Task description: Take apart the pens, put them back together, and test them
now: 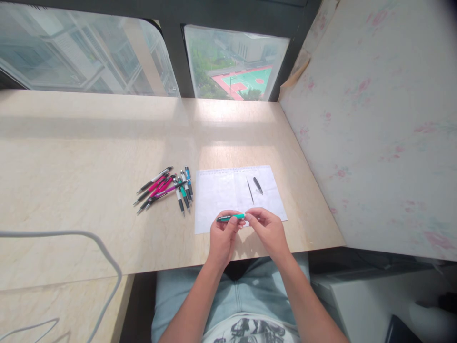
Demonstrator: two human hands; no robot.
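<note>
My left hand (225, 234) is closed around the green and black barrel of a pen (238, 216), which lies almost level above the paper's front edge. At the barrel's right end, my right hand (266, 228) pinches thumb and finger together; what sits between those fingertips is too small to make out. Just beyond my hands, on a white sheet of paper (216, 195), lie a thin dark pen refill (250, 191) and a short black pen grip piece with a pointed tip (257, 186).
Left of the paper lies a loose group of several pens, among them a pink pen (162, 185) and a blue one (188, 178). A grey cable (103, 252) loops over the desk's (89, 190) left front. A patterned wall (374, 143) borders the right side, windows the back.
</note>
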